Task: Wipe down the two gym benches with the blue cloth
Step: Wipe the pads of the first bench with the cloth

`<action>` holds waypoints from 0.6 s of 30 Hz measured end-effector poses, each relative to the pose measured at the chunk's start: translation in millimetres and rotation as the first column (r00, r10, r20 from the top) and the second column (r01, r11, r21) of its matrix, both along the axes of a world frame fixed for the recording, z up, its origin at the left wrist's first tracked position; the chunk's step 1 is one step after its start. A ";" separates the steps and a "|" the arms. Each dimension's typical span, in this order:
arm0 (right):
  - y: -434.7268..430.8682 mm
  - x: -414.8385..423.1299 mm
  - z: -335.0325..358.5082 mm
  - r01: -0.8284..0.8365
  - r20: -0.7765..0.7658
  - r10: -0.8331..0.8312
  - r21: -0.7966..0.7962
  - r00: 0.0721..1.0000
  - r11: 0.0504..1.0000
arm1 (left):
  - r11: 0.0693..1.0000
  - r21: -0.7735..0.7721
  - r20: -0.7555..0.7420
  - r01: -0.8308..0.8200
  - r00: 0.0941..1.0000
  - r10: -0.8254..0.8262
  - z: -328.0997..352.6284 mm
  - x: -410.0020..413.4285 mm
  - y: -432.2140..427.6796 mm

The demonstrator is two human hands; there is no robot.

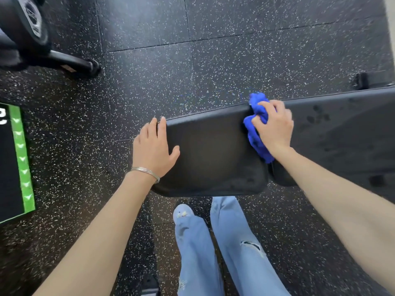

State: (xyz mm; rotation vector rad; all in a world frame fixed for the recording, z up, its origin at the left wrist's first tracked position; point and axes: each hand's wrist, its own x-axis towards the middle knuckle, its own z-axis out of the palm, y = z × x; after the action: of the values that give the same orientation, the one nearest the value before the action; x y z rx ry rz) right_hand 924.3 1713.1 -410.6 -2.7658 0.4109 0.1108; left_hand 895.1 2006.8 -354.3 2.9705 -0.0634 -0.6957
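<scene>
Pale blue ripped jeans (224, 248) and a white shoe toe (181, 212) stand nearest the lens, on the black speckled rubber floor (149, 82), right against the near edge of the black padded gym bench (213, 150).

Far left, a black floor mat with a green chevron border (21, 159) lies well apart from the bench. Above it sits the black steel foot of another machine (70, 63); whether that belongs to the second bench I cannot tell.

Next comes the left hand (154, 148), a silver bangle (147, 171) on its wrist. It lies flat on the bench's left end, fingers (159, 127) close together and curled over the far corner, thumb spread onto the pad. It grips nothing and seems only to steady the seat.

Further right, the right hand (274, 124) presses the bunched blue cloth (256, 133) onto the bench, fingers bent and pinching the fabric, right at the seam where the seat pad meets the long back pad (342, 133). The cloth trails down along that gap.

Judging by the damp-looking blotches on the back pad and the dull, even seat, the wipe of this bench looks partly done, with the seat end probably still to cover. A second bench does not clearly show, so I take it as still to do.

Nothing blocks the cloth's path except the left hand itself, resting where the seat pad may need wiping.
</scene>
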 end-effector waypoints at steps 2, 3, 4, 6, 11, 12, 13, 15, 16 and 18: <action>3.6 -30.9 0.8 0.128 -0.008 -0.127 0.062 0.992 0.990 | 1.000 0.019 -0.004 -0.001 1.000 0.001 0.7 1.4 -4.7; 10.2 -49.9 2.5 0.145 0.004 -0.145 0.066 0.989 0.987 | 1.000 0.027 -0.003 0.003 1.000 -0.003 0.1 2.2 -6.6; 19.1 -68.3 5.6 0.138 0.032 -0.140 0.062 0.990 0.988 | 0.999 0.034 -0.003 0.004 1.000 -0.004 -0.4 2.8 -8.5; 44.9 -97.4 14.9 0.015 0.117 -0.017 0.017 0.993 1.000 | 0.999 0.047 -0.009 -0.004 1.000 0.004 -1.8 2.7 -11.7; 124.9 -96.7 30.9 -0.380 0.096 0.381 -0.030 0.920 0.925 | 0.999 0.030 0.003 0.031 0.999 -0.032 -4.3 2.7 -4.3; 125.9 -93.3 32.3 -0.392 0.087 0.393 -0.028 0.915 0.920 | 0.999 0.024 0.000 0.046 0.999 -0.046 -3.6 3.3 -1.7; 119.1 -93.3 32.8 -0.418 0.098 0.419 -0.025 0.903 0.908 | 0.998 0.014 -0.007 0.064 0.998 -0.064 -2.6 4.1 0.5; 88.5 -102.5 28.0 -0.497 0.145 0.499 -0.050 0.855 0.866 | 0.994 -0.005 -0.019 0.105 0.994 -0.105 -0.6 6.2 5.5; 69.4 -109.1 23.4 -0.504 0.157 0.509 -0.075 0.846 0.861 | 0.991 -0.013 -0.021 0.130 0.991 -0.131 0.4 7.2 9.4; 34.3 -122.7 14.3 -0.377 0.131 0.383 -0.072 0.914 0.924 | 0.983 -0.040 -0.022 0.178 0.984 -0.179 1.2 6.9 19.3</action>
State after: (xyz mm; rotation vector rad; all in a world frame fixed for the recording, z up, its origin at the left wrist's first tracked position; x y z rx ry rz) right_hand 801.6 1747.4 -396.3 -2.8396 -0.1697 -0.0043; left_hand 902.1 2026.1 -353.0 2.9443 -0.3410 -0.7424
